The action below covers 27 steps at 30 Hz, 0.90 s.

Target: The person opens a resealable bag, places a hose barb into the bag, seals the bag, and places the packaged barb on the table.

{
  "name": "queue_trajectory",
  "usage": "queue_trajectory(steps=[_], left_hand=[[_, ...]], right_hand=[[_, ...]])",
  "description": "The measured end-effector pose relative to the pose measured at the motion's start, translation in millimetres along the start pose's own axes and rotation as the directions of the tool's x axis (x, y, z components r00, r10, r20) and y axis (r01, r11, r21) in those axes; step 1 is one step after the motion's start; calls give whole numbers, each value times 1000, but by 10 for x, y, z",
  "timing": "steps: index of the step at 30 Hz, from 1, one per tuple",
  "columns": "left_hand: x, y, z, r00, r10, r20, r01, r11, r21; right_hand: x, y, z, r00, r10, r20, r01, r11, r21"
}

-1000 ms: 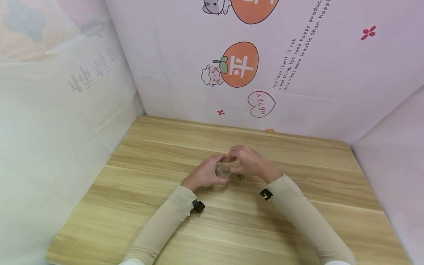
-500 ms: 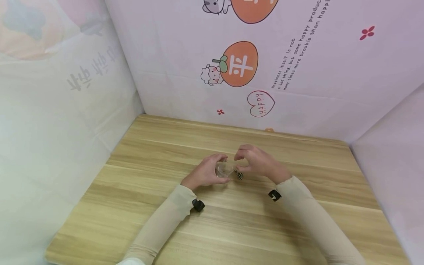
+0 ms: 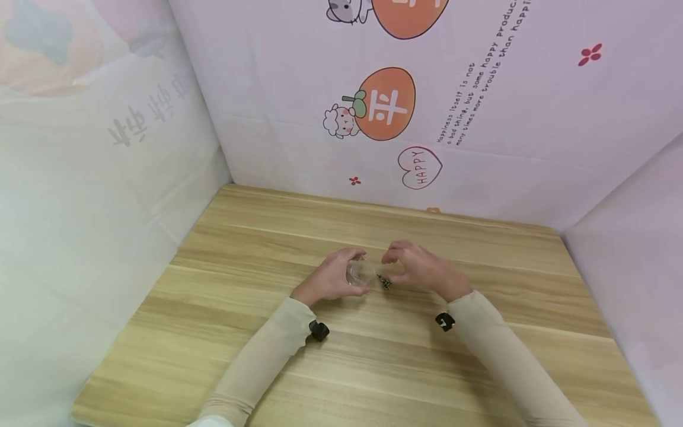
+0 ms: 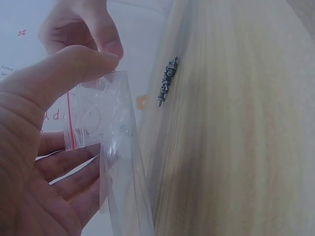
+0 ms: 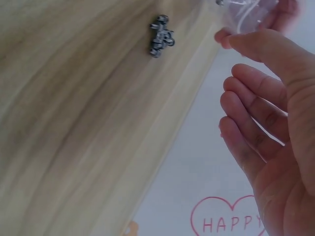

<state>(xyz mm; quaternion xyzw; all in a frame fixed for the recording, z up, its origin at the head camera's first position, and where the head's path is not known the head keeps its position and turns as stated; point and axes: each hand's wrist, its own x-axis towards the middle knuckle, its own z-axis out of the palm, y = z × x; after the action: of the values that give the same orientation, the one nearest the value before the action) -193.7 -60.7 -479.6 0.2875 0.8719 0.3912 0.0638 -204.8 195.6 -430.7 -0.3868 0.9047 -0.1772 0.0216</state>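
A clear zip-lock bag [image 4: 115, 128] with a red stripe near its mouth is held in my left hand [image 3: 333, 276], thumb on one side and fingers on the other. A small glint of metal shows at the bag in the right wrist view. My right hand [image 3: 421, 270] hovers just right of the bag, its fingers loosely bent and nothing seen between them; the thumb [image 5: 261, 46] points toward the bag. Below and between the hands, a small pile of dark metal pieces, looking like screws [image 5: 160, 37], lies on the wooden table.
The wooden table [image 3: 224, 255] meets a white printed back wall [image 3: 299, 142] just beyond the hands. White sheets stand along its left [image 3: 107, 207] and right [image 3: 635, 249] sides. Each sleeve carries a black wrist camera [image 3: 319, 331].
My right hand has drawn back from the bag's mouth to the right, uncovering more of the metal pieces. The left hand stays in place with the bag, which has shifted slightly in its grip.
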Motion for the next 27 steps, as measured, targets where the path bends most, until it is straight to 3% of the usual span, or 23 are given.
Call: queue_trajectory(steps=[7,27], left_hand=[[-7,3,0,1000,5,-2,-5,1000,10],[-21,27,-26,1000,5,-2,-5,1000,0]], right_hand=[[28,76,132,999,-37,-14,37,999,-1],[168,197,293,998,38,50,-39,999,32]])
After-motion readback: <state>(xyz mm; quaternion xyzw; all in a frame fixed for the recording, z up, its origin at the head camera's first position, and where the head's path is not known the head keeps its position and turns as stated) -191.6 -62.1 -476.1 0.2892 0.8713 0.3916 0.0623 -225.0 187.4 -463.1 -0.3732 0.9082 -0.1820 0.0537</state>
